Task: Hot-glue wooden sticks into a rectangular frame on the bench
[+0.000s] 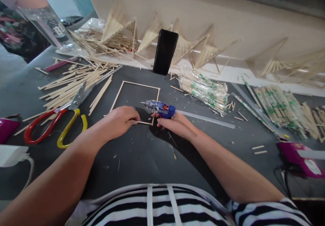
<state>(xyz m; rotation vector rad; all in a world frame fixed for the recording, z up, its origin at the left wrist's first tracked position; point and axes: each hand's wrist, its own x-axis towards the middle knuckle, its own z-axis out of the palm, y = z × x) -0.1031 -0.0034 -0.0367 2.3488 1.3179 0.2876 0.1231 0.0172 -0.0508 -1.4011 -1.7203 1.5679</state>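
Observation:
A square frame of thin wooden sticks (141,84) lies flat on the dark tabletop. My left hand (124,117) is closed at its near left side, with fingertips on the near stick. My right hand (175,122) grips a blue hot glue gun (162,110), its nozzle pointing left over the frame. A long clear glue stick (208,118) sticks out from the back of the gun. The fingertips of that hand come close to the frame's near right corner. Left of my left hand lie scissors (66,117) with red and yellow handles.
Loose wooden sticks (76,83) spread at the left. A black phone (165,51) leans upright at the back, among fan-shaped stick structures (181,48). Wrapped stick bundles (205,88) lie right. A bottle (48,22) stands back left; a magenta box (299,158) sits near right.

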